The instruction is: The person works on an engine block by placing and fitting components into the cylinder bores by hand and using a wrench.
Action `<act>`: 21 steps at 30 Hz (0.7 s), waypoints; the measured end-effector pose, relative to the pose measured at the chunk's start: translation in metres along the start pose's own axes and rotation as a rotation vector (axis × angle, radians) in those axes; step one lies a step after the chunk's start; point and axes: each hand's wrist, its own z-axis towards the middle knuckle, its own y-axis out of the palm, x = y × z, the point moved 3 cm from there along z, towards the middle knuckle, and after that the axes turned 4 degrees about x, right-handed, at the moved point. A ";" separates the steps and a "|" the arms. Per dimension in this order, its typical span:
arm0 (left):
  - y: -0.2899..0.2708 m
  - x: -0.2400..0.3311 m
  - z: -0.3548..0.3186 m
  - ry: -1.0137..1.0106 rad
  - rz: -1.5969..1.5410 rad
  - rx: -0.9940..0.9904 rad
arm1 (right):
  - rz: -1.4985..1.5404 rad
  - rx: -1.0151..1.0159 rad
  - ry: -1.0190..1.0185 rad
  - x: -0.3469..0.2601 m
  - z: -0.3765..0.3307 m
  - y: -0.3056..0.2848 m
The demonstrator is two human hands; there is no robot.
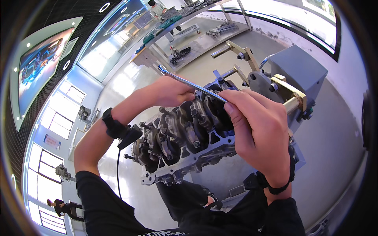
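Observation:
My right hand pinches a long chrome wrench near one end between thumb and fingers. The tool slants up to the left over the engine, its far head beyond my left hand. That left hand reaches in from the left with curled fingers, low at the far side of the crankshaft; what its fingertips hold, if anything, is hidden. Below both hands lies an open engine block with its crankshaft exposed. Several bolts stand up from the bearing caps and rod caps.
The block is mounted on an engine stand with a grey box and brass-coloured arms at the right. Behind it, a metal shelf bench carries engine parts. A person is far left, another beyond the bench.

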 end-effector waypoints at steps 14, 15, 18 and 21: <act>0.007 0.001 -0.006 -0.159 -0.184 0.010 | 0.031 0.005 0.022 -0.007 0.001 -0.004; 0.009 -0.002 -0.005 -0.239 -0.211 -0.009 | 0.028 -0.001 0.027 -0.007 0.001 -0.004; 0.008 0.005 -0.008 -0.167 -0.267 0.117 | 0.033 0.000 0.027 -0.005 0.001 -0.004; 0.014 0.009 -0.008 -0.077 -0.340 0.251 | 0.044 0.003 0.025 -0.006 0.000 -0.003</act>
